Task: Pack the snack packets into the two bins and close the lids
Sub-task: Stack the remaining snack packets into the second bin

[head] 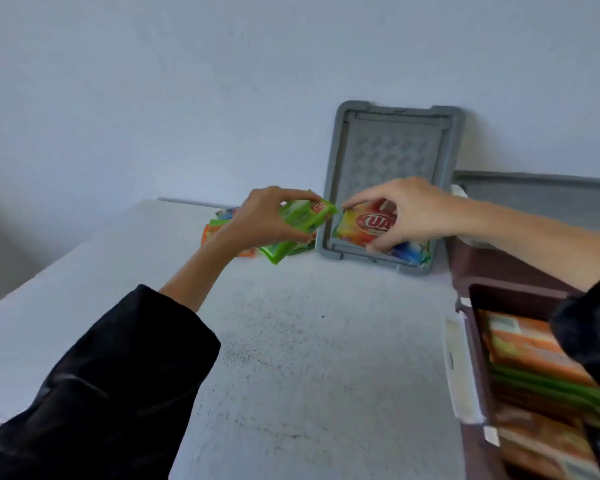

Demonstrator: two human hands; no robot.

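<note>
White tabletop (291,341) meets a pale wall, and a few loose packets (219,230) lie at the far left. The left hand (257,216) pinches green packets (302,216) between thumb and curled fingers. The right hand (409,213) grips an orange packet (364,223) by its edges, in front of the leaning grey lid (392,147). Both loads are best carried flat to the brown bin (520,301) on the right and laid squarely on the stack inside.

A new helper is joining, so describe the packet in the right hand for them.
Find the grey patterned plastic lid leaning against the wall. Before its lower half, the right hand pinches a yellow-orange foil snack packet. Its large red logo sets it apart from the green packets in the left hand.
</note>
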